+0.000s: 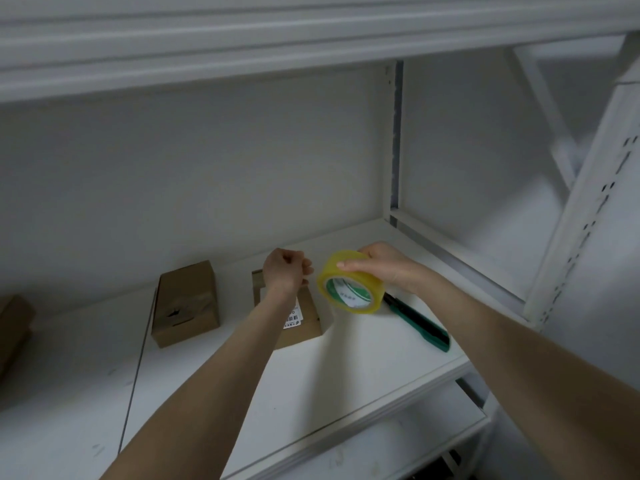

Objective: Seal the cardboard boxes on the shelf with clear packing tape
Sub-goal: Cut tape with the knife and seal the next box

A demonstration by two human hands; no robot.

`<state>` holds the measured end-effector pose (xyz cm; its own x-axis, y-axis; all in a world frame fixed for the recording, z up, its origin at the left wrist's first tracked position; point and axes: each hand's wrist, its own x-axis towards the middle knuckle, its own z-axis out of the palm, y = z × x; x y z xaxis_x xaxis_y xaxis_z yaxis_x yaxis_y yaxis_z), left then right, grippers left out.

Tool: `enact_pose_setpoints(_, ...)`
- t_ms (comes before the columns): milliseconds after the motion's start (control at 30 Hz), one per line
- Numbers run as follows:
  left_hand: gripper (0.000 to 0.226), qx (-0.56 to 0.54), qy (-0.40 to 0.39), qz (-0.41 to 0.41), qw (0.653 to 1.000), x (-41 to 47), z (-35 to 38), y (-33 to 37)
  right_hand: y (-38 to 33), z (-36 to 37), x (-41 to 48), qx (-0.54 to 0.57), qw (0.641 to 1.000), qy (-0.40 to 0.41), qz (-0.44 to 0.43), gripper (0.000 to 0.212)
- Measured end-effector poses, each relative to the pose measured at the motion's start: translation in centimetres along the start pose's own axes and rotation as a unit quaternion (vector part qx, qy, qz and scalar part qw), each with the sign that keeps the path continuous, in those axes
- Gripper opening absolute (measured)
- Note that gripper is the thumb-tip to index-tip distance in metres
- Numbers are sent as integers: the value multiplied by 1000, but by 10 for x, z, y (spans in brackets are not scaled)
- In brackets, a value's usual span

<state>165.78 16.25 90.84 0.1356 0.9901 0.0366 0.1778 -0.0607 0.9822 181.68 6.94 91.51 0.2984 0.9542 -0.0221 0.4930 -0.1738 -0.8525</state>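
Note:
My right hand [381, 263] grips a roll of clear yellowish packing tape [349, 282] above the white shelf. My left hand [285, 268] is just left of the roll, fingers curled and pinched near the roll's edge; whether it holds the tape's free end I cannot tell. Under my left wrist lies a small cardboard box [304, 320] with a white barcode label, partly hidden by my forearm. A second cardboard box [185, 304] with tape across its top lies further left on the shelf.
A green and black utility knife [420, 323] lies on the white shelf board [363, 368] right of the boxes. Part of another brown box [12, 327] shows at the left edge. An upper shelf overhangs; a perforated upright post [585, 230] stands at the right.

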Motion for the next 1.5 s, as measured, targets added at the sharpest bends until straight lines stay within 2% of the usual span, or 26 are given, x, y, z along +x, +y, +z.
enact_pose_setpoints(100,11,5,-4,19,1000,7,-7,6,14,0,3,-109,994,19,6,47)
enact_pose_setpoints(200,14,13,-28,29,999,7,-13,12,16,-2,4,-106,994,17,5,47)
enact_pose_setpoints(267,15,-18,-76,8,997,5,-18,13,12,-4,3,-125,992,19,6,47)
enact_pose_setpoints(367,6,-40,-120,-2,992,5,-27,17,0,-13,5,-93,996,3,6,43)
enact_pose_setpoints(467,5,-34,-84,6,996,14,-41,23,-12,-18,8,-21,999,-45,-1,33)
enact_pose_setpoints(600,6,-15,-32,8,999,29,-62,24,-23,-10,18,112,993,-24,1,30)
enact_pose_setpoints(667,11,-10,-23,5,1000,35,-73,23,-30,-8,24,69,997,-23,5,35)
enact_pose_setpoints(733,13,-6,-25,-6,1000,41,-86,24,-34,-6,30,-44,998,-31,26,40)
enact_pose_setpoints(767,13,-4,-32,-15,999,44,-91,23,-35,-6,32,-69,995,-48,46,41)
enact_pose_setpoints(800,11,-5,-43,-30,999,45,-96,21,-31,-4,35,-42,993,-85,76,40)
enact_pose_setpoints(867,5,-21,-69,-75,995,48,-103,8,-23,6,45,86,969,-161,167,41)
enact_pose_setpoints(900,3,-22,-79,-100,992,49,-104,-2,-18,13,48,115,953,-186,210,43)
enact_pose_setpoints(967,4,-29,-85,-153,984,50,-105,-25,-6,30,54,98,934,-219,266,44)
enact_pose_setpoints(1033,10,-90,-74,-221,968,50,-104,-47,4,44,58,89,915,-253,302,46)
enact_pose_setpoints(1133,15,-169,-71,-276,943,53,-101,-67,11,59,63,105,898,-272,331,49)
enact_pose_setpoints(1233,13,-173,-85,-292,937,53,-96,-74,10,71,61,98,893,-293,328,52)
enact_pose_setpoints(1367,15,-112,-102,-264,953,42,-94,-74,9,68,50,77,895,-305,316,47)
enact_pose_setpoints(1500,19,-24,-149,-261,953,21,-101,-70,11,55,34,27,879,-341,330,49)
